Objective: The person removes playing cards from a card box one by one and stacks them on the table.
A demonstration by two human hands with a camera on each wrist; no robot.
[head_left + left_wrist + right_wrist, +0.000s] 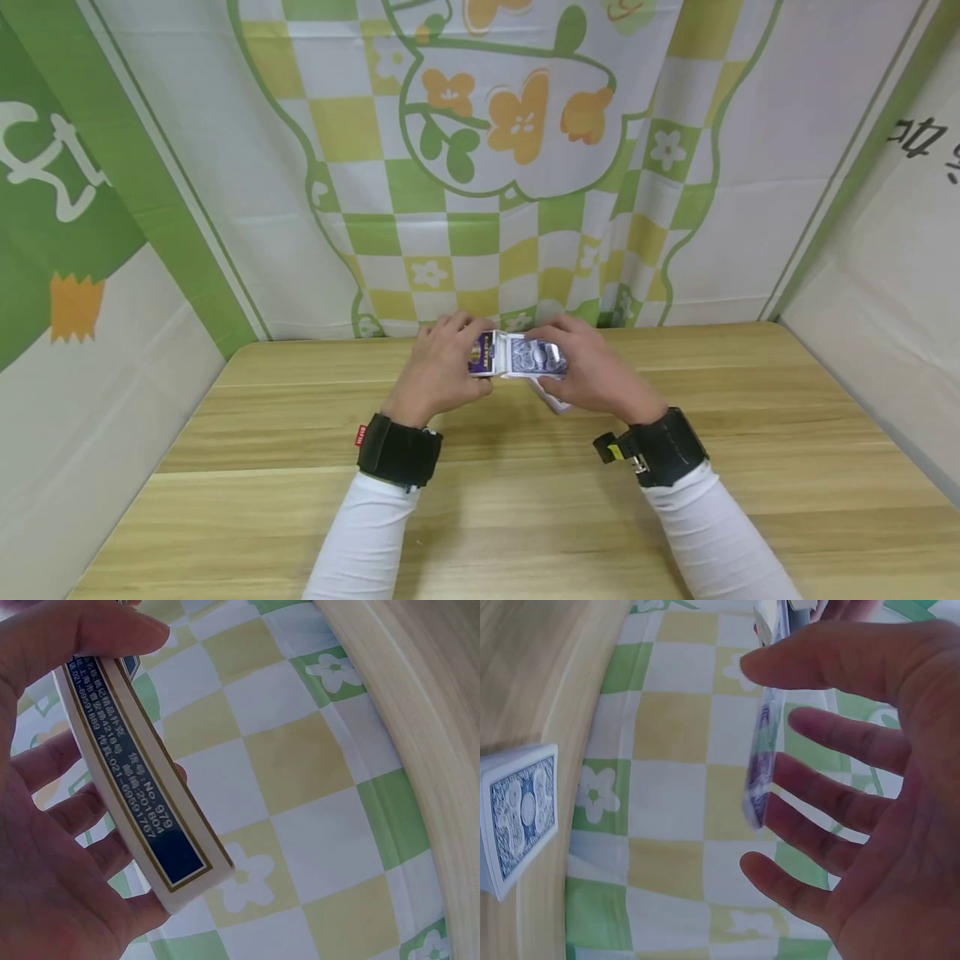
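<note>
My left hand point(438, 371) grips a playing card box point(482, 353) by its edges, thumb on the near side and fingers on the far side. In the left wrist view, the narrow side of the box point(142, 780) shows a dark blue panel of printed text with gold borders. A white flap stands open at the box's right end. Right beside that end, my right hand point(592, 367) pinches blue-backed playing cards point(536, 357) between thumb and fingers. Seen edge-on in the right wrist view, the held cards point(761, 765) look thin; how many there are I cannot tell.
A deck of blue-backed cards point(521, 814) lies on the wooden table point(525, 508), partly hidden under my right hand in the head view. A checked, flowered curtain point(420, 225) hangs behind the far edge. Cloth walls stand at both sides.
</note>
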